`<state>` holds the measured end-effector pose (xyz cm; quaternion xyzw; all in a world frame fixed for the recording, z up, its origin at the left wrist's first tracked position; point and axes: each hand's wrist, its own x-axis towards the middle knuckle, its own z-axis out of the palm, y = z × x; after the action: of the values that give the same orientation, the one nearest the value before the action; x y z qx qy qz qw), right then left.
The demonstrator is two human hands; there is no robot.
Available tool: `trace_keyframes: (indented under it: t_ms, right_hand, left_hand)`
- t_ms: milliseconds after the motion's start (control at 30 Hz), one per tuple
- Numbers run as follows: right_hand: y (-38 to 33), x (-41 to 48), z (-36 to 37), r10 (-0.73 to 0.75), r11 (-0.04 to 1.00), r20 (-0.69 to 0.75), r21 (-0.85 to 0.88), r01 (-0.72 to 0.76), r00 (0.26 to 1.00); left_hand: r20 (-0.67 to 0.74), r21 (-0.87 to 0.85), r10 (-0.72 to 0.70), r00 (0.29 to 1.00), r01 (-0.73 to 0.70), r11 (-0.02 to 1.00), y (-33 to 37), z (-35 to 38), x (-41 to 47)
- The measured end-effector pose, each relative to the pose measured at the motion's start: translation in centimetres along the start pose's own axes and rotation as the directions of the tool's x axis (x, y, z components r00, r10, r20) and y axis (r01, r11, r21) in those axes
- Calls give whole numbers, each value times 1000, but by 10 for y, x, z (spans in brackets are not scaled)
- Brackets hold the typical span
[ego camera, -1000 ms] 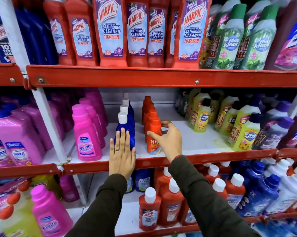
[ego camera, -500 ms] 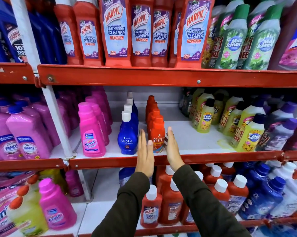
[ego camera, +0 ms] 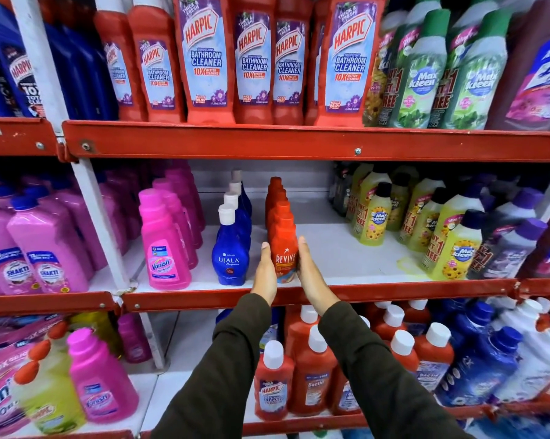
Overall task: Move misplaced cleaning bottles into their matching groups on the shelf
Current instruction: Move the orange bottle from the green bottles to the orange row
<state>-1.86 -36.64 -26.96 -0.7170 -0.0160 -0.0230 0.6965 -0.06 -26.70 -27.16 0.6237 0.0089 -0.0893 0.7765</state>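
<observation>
On the middle shelf [ego camera: 346, 293] a row of orange Revive bottles [ego camera: 283, 245] runs front to back. A row of blue Ujala bottles [ego camera: 231, 258] with white caps stands just left of it. My left hand [ego camera: 264, 275] lies flat against the left side of the front Revive bottle. My right hand [ego camera: 311, 275] lies flat against its right side. The fingers of both hands are straight, not curled around the bottle, which stands upright on the shelf.
Pink Vanish bottles [ego camera: 163, 248] line up left of the Ujala row. Yellow Max Kleen bottles [ego camera: 451, 248] fill the right, with bare white shelf [ego camera: 346, 248] between them and the Revive row. Red Harpic bottles [ego camera: 204, 58] stand above, and red and blue bottles [ego camera: 311, 369] stand below.
My left hand left the front of the Ujala bottle and moved right. My right hand turned palm-in, and both hands closed in flat on the front Revive bottle's sides. The view moved nearer.
</observation>
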Motion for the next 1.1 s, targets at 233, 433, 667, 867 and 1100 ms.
trace_keyframes:
  t_ms: [233,433,667,867,1100]
  right_hand:
    - [4,-2,3,-9,1000,-9,9,9,1000]
    - [4,-16,9,-113,994,-128,-14,112,985]
    - [1,-34,43,-442,892,-433,-115,438,786]
    - [-4,-28,94,-211,967,-179,103,232,961]
    - [1,-9,108,-2,963,-34,270,11,999]
  left_hand:
    - [-4,2,18,1000,-18,1000,-3,2,-4]
    - [-92,121,317,944,-306,944,-10,2,-23]
    - [-176,324,648,741,-578,749,-13,-24,-45]
    - [-364,333,646,671,-554,763,6,-63,-39]
    - [-158,-103,124,980,-141,985,29,-98,-20]
